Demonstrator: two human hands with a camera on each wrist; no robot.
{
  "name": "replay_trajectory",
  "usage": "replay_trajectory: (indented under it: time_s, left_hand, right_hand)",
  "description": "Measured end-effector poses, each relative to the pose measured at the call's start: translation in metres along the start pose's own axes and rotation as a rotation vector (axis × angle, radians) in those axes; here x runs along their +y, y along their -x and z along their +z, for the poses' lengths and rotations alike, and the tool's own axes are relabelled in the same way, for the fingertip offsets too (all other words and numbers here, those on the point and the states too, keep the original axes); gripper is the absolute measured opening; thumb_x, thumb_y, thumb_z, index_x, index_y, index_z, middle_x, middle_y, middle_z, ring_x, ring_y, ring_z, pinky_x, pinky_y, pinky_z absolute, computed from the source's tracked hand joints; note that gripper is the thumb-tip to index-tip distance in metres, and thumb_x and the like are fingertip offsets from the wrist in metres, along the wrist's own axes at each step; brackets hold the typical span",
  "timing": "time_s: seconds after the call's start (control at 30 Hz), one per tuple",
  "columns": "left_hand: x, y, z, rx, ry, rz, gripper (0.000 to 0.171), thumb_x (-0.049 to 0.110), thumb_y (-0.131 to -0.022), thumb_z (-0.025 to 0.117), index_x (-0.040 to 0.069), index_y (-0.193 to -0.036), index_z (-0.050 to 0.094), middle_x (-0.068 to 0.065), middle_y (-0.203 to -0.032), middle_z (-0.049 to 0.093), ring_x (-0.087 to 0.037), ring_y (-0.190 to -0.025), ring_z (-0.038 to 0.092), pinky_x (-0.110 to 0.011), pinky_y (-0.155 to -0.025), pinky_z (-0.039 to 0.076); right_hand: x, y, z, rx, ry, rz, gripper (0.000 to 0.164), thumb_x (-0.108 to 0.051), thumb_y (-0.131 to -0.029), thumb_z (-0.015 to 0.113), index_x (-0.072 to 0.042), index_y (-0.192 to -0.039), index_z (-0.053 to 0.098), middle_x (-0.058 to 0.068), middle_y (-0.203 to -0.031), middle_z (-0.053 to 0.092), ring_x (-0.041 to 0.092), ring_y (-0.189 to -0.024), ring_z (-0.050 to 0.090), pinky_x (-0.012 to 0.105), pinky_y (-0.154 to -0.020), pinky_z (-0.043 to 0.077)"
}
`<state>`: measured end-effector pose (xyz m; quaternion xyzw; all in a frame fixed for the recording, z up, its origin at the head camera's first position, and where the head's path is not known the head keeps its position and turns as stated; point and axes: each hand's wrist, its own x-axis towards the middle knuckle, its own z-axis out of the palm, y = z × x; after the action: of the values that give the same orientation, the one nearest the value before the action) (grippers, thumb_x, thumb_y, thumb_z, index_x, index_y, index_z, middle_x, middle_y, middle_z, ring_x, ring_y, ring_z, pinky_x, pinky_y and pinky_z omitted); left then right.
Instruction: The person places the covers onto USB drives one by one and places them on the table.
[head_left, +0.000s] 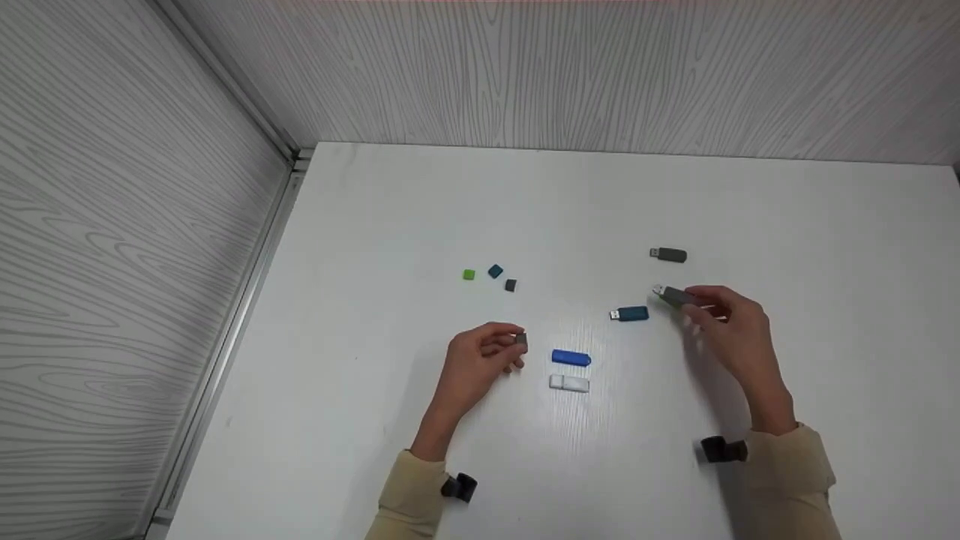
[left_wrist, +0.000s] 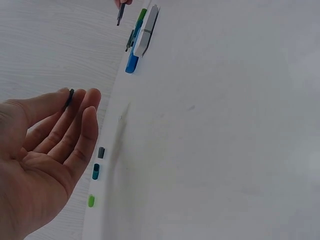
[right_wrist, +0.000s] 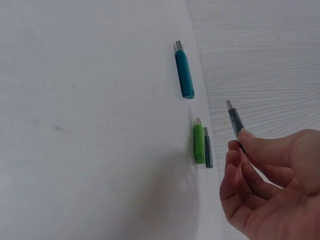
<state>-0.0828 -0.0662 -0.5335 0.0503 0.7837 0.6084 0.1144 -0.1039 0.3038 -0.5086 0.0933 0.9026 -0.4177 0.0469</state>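
Between thumb and fingertips, my left hand [head_left: 480,360] pinches a small dark grey cap [head_left: 521,342], held above the white table. My right hand [head_left: 731,330] grips the rear of a dark grey USB stick [right_wrist: 235,122], its bare metal plug pointing left. A green USB stick [right_wrist: 199,145] lies on the table below that hand, mostly hidden in the head view. Nearby lie a teal USB stick [head_left: 630,313] and another dark grey one [head_left: 669,255], both uncapped. Blue [head_left: 571,358] and white [head_left: 570,383] USB sticks lie between the hands.
Beyond my left hand lie three loose caps: green [head_left: 469,274], teal [head_left: 496,271] and dark grey [head_left: 511,285]. Wood-grain panels stand along the left and back of the table [head_left: 360,225].
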Motion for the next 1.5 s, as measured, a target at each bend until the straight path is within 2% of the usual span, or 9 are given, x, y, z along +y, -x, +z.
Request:
replay_trajectory:
  time_s: [0.17,0.53,0.87,1.03,1.17,1.3,1.5]
  left_hand:
    - [-0.0001,-0.0004,0.0000,-0.004,-0.001,-0.008,0.029,0.012,-0.098,0.075,0.010,-0.126,0.074,-0.008,-0.106,0.078,-0.020,-0.085,0.078,-0.023,-0.074,0.060]
    - [0.0010,0.0009,0.0007,0.005,-0.018,-0.013,0.029,0.014,-0.097,0.076,0.012,-0.126,0.075,-0.007,-0.106,0.078,-0.024,-0.085,0.075,-0.022,-0.074,0.059]
    - [0.0010,-0.0002,0.0015,-0.001,-0.038,-0.001,0.032,0.010,-0.096,0.076,0.010,-0.129,0.074,-0.007,-0.108,0.079,-0.021,-0.083,0.073,-0.020,-0.074,0.059]
    - [0.0016,-0.0010,0.0012,-0.010,-0.004,-0.008,0.032,0.009,-0.095,0.076,0.009,-0.127,0.075,-0.009,-0.109,0.079,-0.023,-0.084,0.074,-0.020,-0.074,0.059]
    - [0.0010,-0.0014,0.0010,-0.013,0.008,-0.010,0.031,0.008,-0.095,0.077,0.009,-0.126,0.076,-0.009,-0.109,0.079,-0.024,-0.084,0.074,-0.020,-0.073,0.059]
    - [-0.0010,-0.0024,0.0005,-0.017,-0.008,-0.006,0.030,0.009,-0.095,0.077,0.010,-0.125,0.076,-0.008,-0.109,0.079,-0.023,-0.084,0.074,-0.020,-0.074,0.059]
    - [-0.0017,-0.0064,-0.0027,-0.016,-0.064,0.004,0.028,0.011,-0.094,0.078,0.014,-0.122,0.077,-0.006,-0.106,0.078,-0.019,-0.084,0.074,-0.019,-0.075,0.059]
  right_hand:
    - [-0.0009,0.0021,0.0013,-0.010,-0.007,-0.032,0.038,-0.026,-0.106,0.065,-0.008,-0.139,0.067,0.020,-0.127,0.071,0.008,-0.094,0.058,0.011,-0.073,0.047]
    - [-0.0025,0.0034,0.0049,-0.040,0.009,-0.036,0.037,-0.024,-0.106,0.064,-0.010,-0.140,0.066,0.019,-0.127,0.072,0.012,-0.094,0.058,0.011,-0.075,0.046]
    - [-0.0033,0.0040,0.0058,-0.044,0.004,-0.020,0.037,-0.024,-0.106,0.065,-0.011,-0.141,0.066,0.018,-0.128,0.071,0.013,-0.095,0.059,0.013,-0.075,0.047]
    - [-0.0031,0.0048,0.0055,-0.051,0.005,-0.037,0.038,-0.024,-0.107,0.063,-0.008,-0.141,0.065,0.019,-0.127,0.072,0.013,-0.094,0.060,0.015,-0.073,0.048]
    - [-0.0027,0.0046,0.0061,-0.064,0.007,-0.040,0.039,-0.024,-0.107,0.063,-0.007,-0.142,0.065,0.020,-0.125,0.072,0.017,-0.094,0.061,0.016,-0.072,0.048]
    - [-0.0011,0.0041,0.0073,-0.080,0.005,-0.027,0.039,-0.023,-0.106,0.064,-0.007,-0.142,0.065,0.020,-0.124,0.072,0.020,-0.094,0.062,0.017,-0.071,0.048]
    - [-0.0015,0.0056,0.0083,-0.097,-0.006,-0.007,0.038,-0.023,-0.105,0.066,-0.010,-0.141,0.067,0.017,-0.124,0.072,0.016,-0.093,0.058,0.018,-0.071,0.048]
